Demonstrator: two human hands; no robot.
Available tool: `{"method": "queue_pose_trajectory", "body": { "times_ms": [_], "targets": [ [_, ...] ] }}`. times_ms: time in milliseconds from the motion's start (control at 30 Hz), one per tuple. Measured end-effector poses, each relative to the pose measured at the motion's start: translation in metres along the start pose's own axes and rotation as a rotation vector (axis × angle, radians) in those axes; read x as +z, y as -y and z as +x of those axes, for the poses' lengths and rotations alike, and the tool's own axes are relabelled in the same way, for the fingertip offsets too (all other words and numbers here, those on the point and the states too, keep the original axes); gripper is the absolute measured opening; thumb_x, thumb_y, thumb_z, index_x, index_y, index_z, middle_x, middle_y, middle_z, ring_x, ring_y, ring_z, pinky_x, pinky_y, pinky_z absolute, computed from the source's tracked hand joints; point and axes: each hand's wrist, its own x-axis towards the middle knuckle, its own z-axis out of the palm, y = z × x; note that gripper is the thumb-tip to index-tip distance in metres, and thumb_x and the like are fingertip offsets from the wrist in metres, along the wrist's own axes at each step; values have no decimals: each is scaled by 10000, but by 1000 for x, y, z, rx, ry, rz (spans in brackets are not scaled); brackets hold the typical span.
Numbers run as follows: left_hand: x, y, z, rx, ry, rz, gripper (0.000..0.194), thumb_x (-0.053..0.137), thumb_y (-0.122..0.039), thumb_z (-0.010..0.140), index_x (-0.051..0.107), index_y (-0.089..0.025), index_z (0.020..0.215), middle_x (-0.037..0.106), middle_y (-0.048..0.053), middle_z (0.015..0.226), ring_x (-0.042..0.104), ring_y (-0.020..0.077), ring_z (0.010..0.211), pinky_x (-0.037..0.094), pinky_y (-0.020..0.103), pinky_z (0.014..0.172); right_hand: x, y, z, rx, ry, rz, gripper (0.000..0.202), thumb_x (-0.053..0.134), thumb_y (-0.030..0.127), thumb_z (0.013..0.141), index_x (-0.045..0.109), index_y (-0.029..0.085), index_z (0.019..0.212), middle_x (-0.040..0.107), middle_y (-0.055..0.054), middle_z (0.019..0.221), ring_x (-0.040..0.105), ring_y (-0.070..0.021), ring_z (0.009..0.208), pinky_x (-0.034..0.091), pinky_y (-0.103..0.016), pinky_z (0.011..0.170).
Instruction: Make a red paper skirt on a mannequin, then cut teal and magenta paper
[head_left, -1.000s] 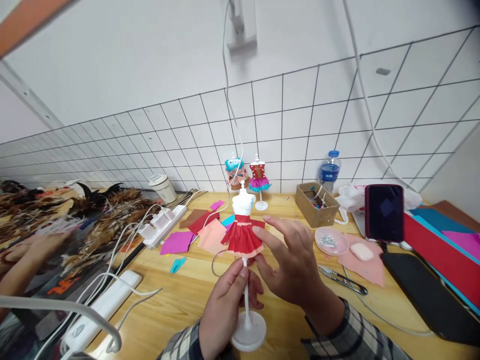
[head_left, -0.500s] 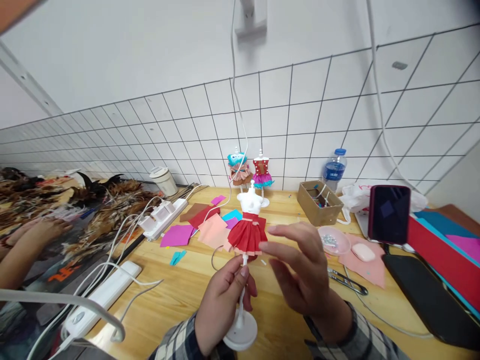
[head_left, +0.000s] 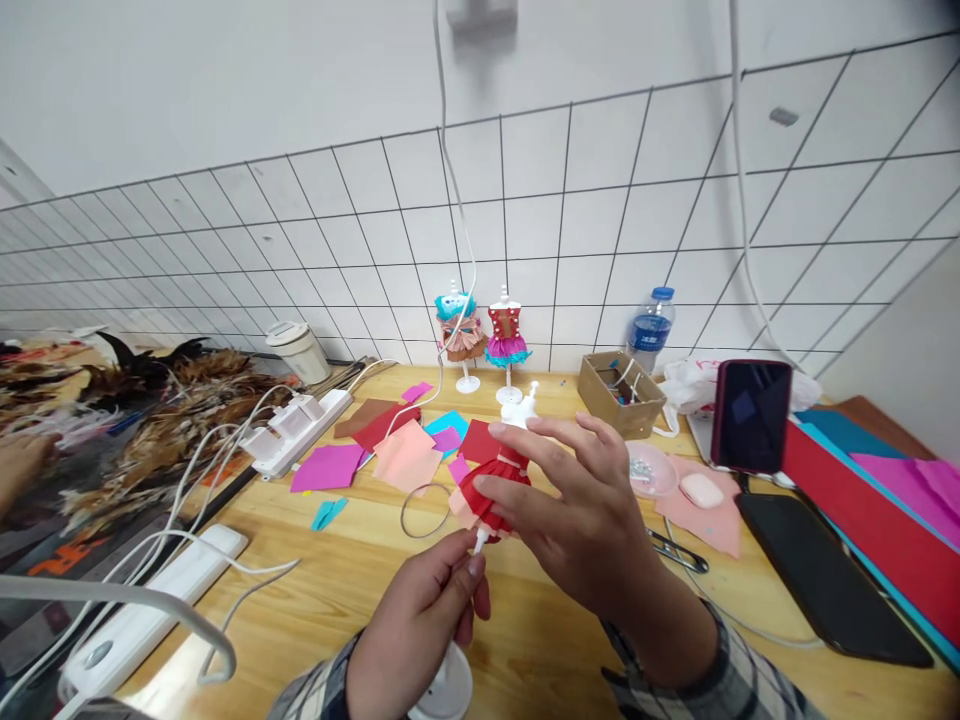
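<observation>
A small white mannequin in a red pleated skirt leans to the right over the table. My left hand pinches its white stand pole just below the skirt, and the round white base shows under that hand. Over the mannequin's right side is my right hand, its fingers spread across the waist and skirt; whether the fingertips touch the cloth is unclear. Part of the torso is hidden behind those fingers.
Two dressed mannequins stand near the wall. Coloured cloth pieces and a metal ring lie left of centre. At right are a cardboard box, pink dish, scissors and phone. A co-worker's hand is far left.
The mannequin has gone from upright to tilted right, with its base shifted left. My right hand has moved in over the skirt and waist. The view has shifted slightly.
</observation>
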Motion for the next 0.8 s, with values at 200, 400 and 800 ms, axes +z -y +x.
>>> {"method": "queue_pose_trajectory", "body": {
  "times_ms": [200, 400, 800],
  "targets": [
    [-2, -10, -1, -57, 41, -86, 483, 529, -589, 860, 591, -136, 1015, 588, -8, 611, 491, 87, 436, 356, 197, 449, 1, -3, -2, -86, 63, -12, 141, 544, 202, 920, 651, 285, 882, 596, 71, 1355, 508, -212, 1181, 237, -503, 1080],
    [-4, -14, -2, -49, 23, -154, 512, 544, -577, 853, 581, -121, 1081, 583, -8, 625, 502, 91, 432, 379, 202, 451, 10, -3, -4, -123, 64, 25, 246, 596, 377, 877, 653, 253, 1081, 560, -30, 1400, 511, -254, 1175, 263, -533, 1061],
    [-1, -10, -2, -2, -7, -92, 380, 516, -526, 897, 588, -153, 880, 585, -14, 624, 526, 88, 442, 385, 199, 457, 30, 5, -13, -128, -87, 17, 223, 594, 253, 855, 644, 257, 1072, 553, -37, 1397, 505, -242, 1200, 298, -513, 1034]
  ]
}}
